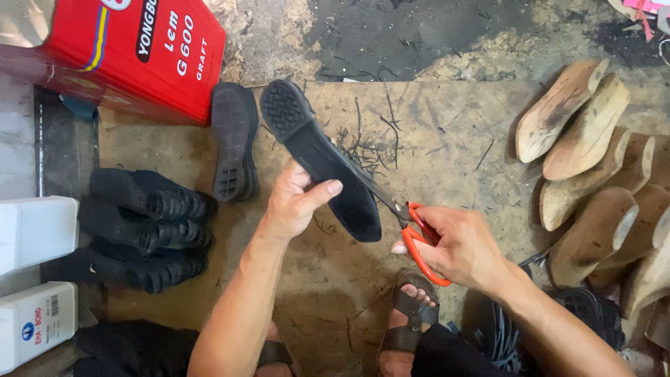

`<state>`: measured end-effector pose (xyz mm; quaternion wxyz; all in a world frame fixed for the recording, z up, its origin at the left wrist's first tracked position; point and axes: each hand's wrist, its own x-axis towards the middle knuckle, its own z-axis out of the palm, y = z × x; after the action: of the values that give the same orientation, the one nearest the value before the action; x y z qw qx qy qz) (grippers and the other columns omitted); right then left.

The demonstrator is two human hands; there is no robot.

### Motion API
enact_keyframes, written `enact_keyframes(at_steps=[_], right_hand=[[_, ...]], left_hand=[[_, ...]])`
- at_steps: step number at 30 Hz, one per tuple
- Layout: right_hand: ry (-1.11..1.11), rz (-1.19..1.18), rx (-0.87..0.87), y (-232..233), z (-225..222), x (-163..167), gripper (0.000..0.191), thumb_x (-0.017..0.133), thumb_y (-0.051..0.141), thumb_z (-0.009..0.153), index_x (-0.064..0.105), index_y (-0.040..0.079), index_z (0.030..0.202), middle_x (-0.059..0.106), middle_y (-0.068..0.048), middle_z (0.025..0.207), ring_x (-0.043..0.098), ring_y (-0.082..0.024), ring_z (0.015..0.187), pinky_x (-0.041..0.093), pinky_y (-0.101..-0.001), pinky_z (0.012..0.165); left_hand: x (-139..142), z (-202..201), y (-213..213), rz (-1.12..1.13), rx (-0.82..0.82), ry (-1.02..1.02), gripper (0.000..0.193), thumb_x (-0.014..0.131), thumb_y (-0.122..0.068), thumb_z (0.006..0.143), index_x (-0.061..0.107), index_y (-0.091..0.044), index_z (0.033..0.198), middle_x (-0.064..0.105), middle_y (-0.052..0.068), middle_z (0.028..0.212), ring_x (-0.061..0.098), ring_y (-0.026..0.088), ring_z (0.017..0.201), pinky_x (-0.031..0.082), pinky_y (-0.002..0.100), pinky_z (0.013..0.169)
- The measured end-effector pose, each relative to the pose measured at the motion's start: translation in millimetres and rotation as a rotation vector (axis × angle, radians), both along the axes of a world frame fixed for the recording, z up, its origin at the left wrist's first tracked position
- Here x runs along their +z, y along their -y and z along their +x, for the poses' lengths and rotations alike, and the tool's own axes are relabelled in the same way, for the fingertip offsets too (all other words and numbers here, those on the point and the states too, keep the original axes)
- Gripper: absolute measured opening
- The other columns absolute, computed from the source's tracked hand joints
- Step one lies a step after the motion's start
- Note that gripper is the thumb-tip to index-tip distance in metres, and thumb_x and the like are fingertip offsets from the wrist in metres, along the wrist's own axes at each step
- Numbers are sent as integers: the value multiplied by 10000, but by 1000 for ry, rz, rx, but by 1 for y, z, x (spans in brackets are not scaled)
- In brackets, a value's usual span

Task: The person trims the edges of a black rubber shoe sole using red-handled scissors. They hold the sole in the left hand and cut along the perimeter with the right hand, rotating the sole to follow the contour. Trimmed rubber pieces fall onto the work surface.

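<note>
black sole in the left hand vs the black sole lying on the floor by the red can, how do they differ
The held sole is lifted off the floor, gripped by the left hand, while the floor sole lies loose and untouched. The held sole slants diagonally; the floor sole lies nearly straight up the picture. The scissors in the right hand meet the held sole's edge; nothing touches the floor sole. Both are black with ribbed tread facing up.

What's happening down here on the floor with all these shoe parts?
A person holds a black rubber shoe sole up in the left hand and cuts along its edge with orange-handled scissors in the right hand. Thin black trimmings lie on the floor beyond it. More black soles are stacked at the left beside a red tin, and wooden shoe lasts are piled at the right.
</note>
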<state>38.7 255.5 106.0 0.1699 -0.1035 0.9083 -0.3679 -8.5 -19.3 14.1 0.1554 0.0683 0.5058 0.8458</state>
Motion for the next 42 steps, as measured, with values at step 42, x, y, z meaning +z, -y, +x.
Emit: enact_keyframes(at_steps=[42], right_hand=[[437,-309,-292,11,26,-31,232,841,236,792,712,52,849,636,20,573,522,-21,535,426,-269,447]], left_hand=[[-14,13,-29,266,92,113,255,652,3,1055,653,-21,1309,708,78,1261,650,167,1146,511,338,1055]])
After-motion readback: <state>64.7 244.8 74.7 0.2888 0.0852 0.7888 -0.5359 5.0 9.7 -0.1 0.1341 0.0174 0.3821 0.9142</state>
